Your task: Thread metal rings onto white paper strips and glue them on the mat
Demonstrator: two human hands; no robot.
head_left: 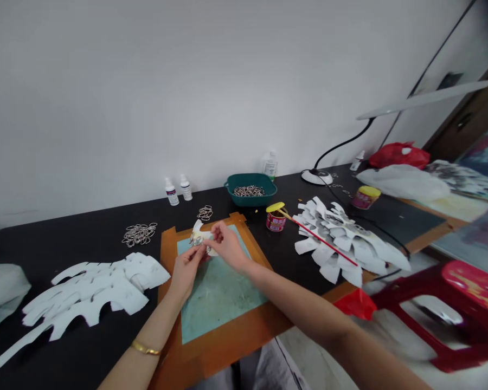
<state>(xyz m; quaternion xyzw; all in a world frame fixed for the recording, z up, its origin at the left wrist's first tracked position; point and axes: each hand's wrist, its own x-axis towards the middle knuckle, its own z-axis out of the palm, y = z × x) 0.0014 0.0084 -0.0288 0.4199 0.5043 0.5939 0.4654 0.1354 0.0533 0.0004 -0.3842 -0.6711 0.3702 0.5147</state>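
Observation:
My left hand point(190, 264) and my right hand point(226, 245) meet over the upper part of a pale green mat point(219, 298) edged with brown tape. Between them is a small white cut piece point(199, 230) with metal rings on it. The fingers of my left hand pinch its lower edge near a ring. My right thumb and forefinger come together at the same spot, close to the left fingertips; what exactly they grip is too small to tell. A gold bracelet circles my left wrist.
White cut pieces point(101, 287) lie left, others point(345, 238) right under a red stick point(325, 242). Behind are ring piles point(139, 234), two small bottles point(171, 192), a green basket point(251, 200) of rings, a yellow-lidded tub point(275, 221) and a lamp point(317, 176). A red stool point(443, 314) stands right.

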